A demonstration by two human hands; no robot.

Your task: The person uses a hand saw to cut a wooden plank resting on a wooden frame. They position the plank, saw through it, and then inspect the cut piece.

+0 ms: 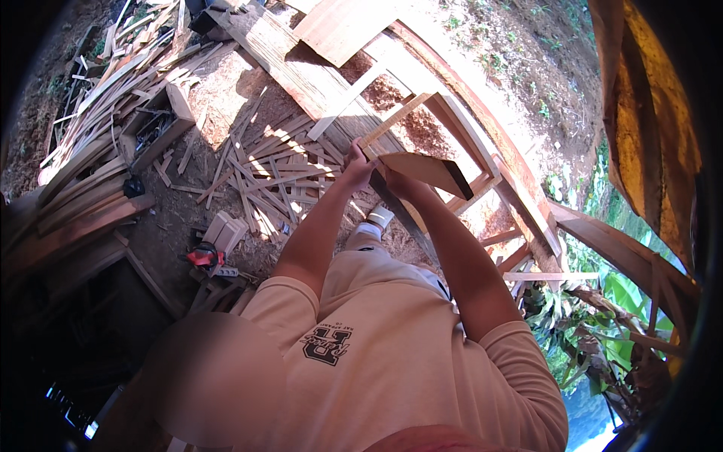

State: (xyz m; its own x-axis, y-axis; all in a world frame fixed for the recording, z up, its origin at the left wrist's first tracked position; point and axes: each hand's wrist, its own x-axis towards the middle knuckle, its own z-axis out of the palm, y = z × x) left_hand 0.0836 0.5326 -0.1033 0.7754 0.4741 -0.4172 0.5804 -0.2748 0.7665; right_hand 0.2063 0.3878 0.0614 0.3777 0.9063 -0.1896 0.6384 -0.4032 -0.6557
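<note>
Both my hands are raised in front of me over a long wooden plank (290, 60). My left hand (357, 164) is closed on the near end of a narrow wooden strip (398, 120), which points away to the upper right. Close beside it, my right hand (399, 183) grips a flat tan wooden board (428, 170) with a dark far edge. The board slants off to the right, and part of my right hand is hidden behind it. Whether strip and board are joined, I cannot tell.
Loose wooden strips (256, 177) litter the ground to the left. A wooden box (164, 124) and a red power tool (203, 256) beside wood blocks (224, 230) are also left. A wooden frame (486, 162) stands right; a wide panel (343, 30) rests on the plank.
</note>
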